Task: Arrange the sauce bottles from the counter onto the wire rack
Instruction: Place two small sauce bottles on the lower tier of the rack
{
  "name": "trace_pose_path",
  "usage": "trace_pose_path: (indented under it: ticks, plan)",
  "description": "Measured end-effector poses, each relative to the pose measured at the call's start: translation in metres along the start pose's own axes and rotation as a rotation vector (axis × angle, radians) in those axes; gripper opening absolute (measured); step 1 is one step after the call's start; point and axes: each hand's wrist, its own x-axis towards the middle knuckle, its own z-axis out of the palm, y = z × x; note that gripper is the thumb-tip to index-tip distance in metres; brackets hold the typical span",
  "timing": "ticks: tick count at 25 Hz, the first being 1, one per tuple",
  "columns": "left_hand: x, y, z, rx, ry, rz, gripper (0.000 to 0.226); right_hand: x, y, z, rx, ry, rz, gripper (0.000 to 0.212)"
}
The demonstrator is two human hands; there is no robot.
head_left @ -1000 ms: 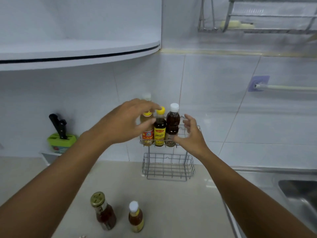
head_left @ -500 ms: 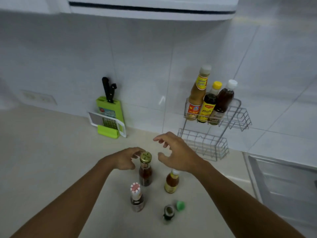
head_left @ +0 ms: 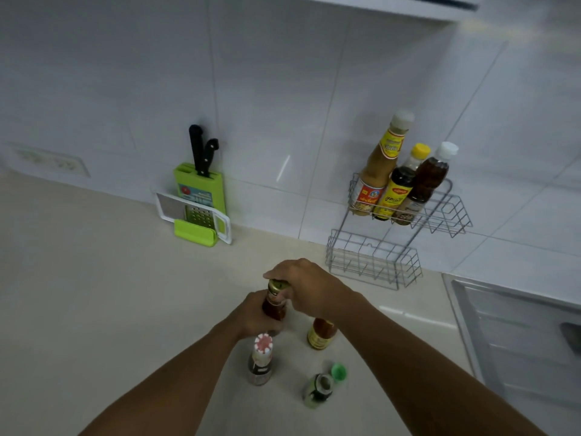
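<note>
Hands held the gold-capped bottle (head_left: 276, 302) upright at lower centre: left hand (head_left: 256, 316) wrapped around its body, right hand (head_left: 303, 286) closed over its cap. Wire rack (head_left: 393, 243) lay toward the upper right, nearer the right hand.

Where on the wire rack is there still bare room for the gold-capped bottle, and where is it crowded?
The lower basket of the silver wire rack is bare. On the upper shelf, the right end past the white-capped dark bottle is free. Its left end is crowded: the tall tan sauce bottle, the yellow-capped bottle and the white-capped one stand packed together.
</note>
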Motion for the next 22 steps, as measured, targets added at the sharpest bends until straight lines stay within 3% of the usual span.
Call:
trace_pose_path:
  ticks: [7, 10, 14, 17, 19, 22]
  plan:
    - [-0.011, 0.055, -0.056, 0.102, -0.077, 0.174, 0.037, -0.017, -0.006, -0.073, -0.025, 0.034, -0.141, 0.059]
    - [-0.022, 0.097, -0.082, 0.124, -0.131, 0.252, 0.036, -0.029, -0.016, -0.110, -0.098, 0.119, -0.104, 0.045]
    - [-0.044, 0.153, -0.092, 0.133, -0.230, 0.339, 0.033, -0.049, -0.031, -0.143, -0.401, 0.313, -0.195, 0.049]
    - [-0.056, 0.191, -0.085, 0.113, -0.324, 0.361, 0.018, -0.061, -0.036, -0.160, -0.453, 0.445, -0.235, 0.049]
    - [-0.059, 0.208, -0.079, 0.095, -0.124, 0.369, 0.014, -0.069, -0.035, -0.169, -0.370, 0.509, -0.159, 0.045]
    - [-0.060, 0.226, -0.059, 0.428, 0.449, 0.371, 0.022, -0.080, -0.032, -0.173, -0.147, 0.580, 0.046, 0.032]
